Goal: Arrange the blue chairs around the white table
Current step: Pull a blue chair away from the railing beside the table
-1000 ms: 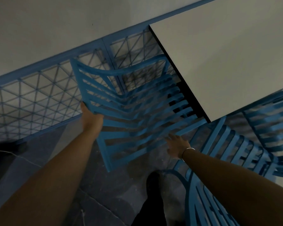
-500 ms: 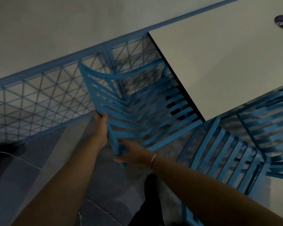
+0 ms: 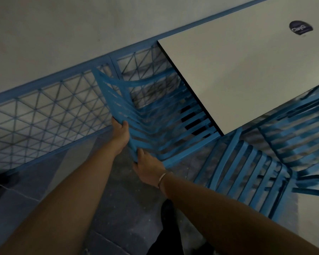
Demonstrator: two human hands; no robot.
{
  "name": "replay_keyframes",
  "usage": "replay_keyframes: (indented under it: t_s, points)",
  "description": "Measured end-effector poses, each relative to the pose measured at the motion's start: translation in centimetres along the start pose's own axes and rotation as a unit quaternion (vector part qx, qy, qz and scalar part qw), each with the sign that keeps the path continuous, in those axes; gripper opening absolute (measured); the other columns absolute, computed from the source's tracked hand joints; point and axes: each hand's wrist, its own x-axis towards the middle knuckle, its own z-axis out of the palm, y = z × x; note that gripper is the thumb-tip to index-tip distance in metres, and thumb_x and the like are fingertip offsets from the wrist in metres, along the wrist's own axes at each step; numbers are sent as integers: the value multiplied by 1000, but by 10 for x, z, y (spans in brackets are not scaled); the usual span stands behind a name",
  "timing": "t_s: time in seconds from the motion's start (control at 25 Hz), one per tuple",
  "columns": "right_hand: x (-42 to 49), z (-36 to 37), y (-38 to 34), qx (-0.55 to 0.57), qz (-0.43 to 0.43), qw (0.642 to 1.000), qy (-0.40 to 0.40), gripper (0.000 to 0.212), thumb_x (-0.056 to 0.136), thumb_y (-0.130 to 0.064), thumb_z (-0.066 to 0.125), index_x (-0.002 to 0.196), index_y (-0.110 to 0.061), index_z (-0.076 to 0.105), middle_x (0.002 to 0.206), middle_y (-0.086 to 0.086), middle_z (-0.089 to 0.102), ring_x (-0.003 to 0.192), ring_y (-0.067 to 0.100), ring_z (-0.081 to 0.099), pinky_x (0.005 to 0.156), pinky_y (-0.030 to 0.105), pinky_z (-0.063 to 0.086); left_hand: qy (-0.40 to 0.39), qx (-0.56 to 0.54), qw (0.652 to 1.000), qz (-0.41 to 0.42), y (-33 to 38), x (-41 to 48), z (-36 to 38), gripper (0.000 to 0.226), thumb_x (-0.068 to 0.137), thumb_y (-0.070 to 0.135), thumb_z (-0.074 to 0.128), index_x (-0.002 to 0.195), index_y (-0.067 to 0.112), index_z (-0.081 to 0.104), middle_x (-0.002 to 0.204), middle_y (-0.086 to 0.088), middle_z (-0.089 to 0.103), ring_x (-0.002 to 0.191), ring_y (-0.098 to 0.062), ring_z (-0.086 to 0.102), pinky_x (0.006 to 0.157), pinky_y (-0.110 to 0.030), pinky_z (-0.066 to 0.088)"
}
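A blue slatted chair (image 3: 155, 126) stands at the left end of the white table (image 3: 247, 70), its seat partly under the tabletop. My left hand (image 3: 121, 134) grips the top edge of the chair's backrest, thumb over the slats. My right hand (image 3: 147, 168) holds the near corner of the same backrest just below the left hand. A second blue chair (image 3: 247, 172) stands to the right along the table's near side. A third blue chair (image 3: 298, 129) sits further right, blurred.
A blue wire-mesh railing (image 3: 53, 111) runs along the grey wall behind the chair. A dark round sticker (image 3: 300, 28) lies on the tabletop. My dark shoe (image 3: 168, 210) is on the grey stone floor (image 3: 122, 199) below.
The chair has slid further under the table's left end. My right hand moved from the seat's front edge to the backrest corner, close to my left hand.
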Motion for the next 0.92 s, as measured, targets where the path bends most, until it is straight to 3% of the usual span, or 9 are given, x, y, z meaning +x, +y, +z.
replay_keyframes:
  t_s: [0.08,0.2,0.28,0.44,0.64,0.92]
  points:
    - [7,-6,-7,-15,12,1000,-4,42,100,-32,46,134,-9,37,125,21,58,107,43,61,89,51,50,-7,0,1000,-24,7,9,-1,46,106,27,33,149,23,18,135,-9,53,109,-27,61,93,-52,55]
    - [7,-6,-12,-14,21,1000,-7,45,99,-27,47,138,-8,33,125,21,58,108,41,62,90,51,51,-38,30,996,-78,14,1,-4,43,106,37,29,147,34,15,111,2,57,92,-24,66,65,-42,58]
    - [3,1,-17,-15,40,999,3,46,99,-23,46,140,-10,30,128,19,57,109,41,62,91,52,51,-32,22,996,-81,11,-3,-4,40,106,39,30,145,31,20,115,0,58,91,-25,68,66,-44,59]
    - [-10,20,-26,-62,87,993,52,55,100,-13,41,150,-17,18,125,16,57,107,38,65,88,55,53,-19,16,995,-92,-1,0,-7,41,104,45,32,141,28,24,125,-5,60,96,-29,70,84,-55,59]
    - [-12,19,-22,-51,98,993,32,62,99,-10,44,151,-24,13,122,17,57,107,37,64,89,56,53,-11,56,994,-98,4,-4,-5,27,105,34,40,128,22,33,98,-5,65,81,-24,73,69,-53,62]
    - [-8,15,-24,50,96,993,-41,73,90,2,53,149,-20,17,136,28,39,114,42,58,97,47,51,9,32,995,-90,-3,-10,-10,24,102,26,48,123,17,40,91,-8,67,75,-20,70,69,-47,62]
